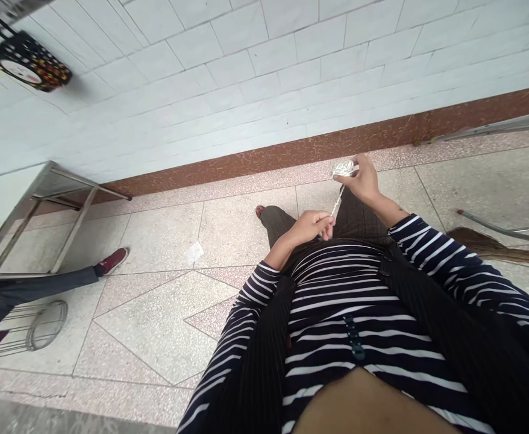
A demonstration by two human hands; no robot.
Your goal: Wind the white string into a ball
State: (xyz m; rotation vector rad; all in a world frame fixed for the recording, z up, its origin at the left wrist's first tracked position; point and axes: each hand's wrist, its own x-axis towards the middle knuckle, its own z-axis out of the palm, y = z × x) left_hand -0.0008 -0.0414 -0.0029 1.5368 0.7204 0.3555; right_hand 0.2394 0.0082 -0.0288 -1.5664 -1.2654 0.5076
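Note:
My right hand (364, 182) pinches a small wound bundle of white cord (343, 169) between thumb and fingers, out in front of my thighs. From the bundle a taut, twisted length of the cord (337, 202) slants down to my left hand (312, 226). There the left fingers are closed on it close to my waist. The cord's end is hidden inside the left hand.
A white tiled wall (264, 78) with a brown skirting (246, 167) faces me. On the left, a seated person's leg (61, 292) extends by a metal-framed table (47, 181). A black patterned bag (32, 63) hangs upper left. White paper (194, 252) lies on the floor; a broom (485, 244) is at right.

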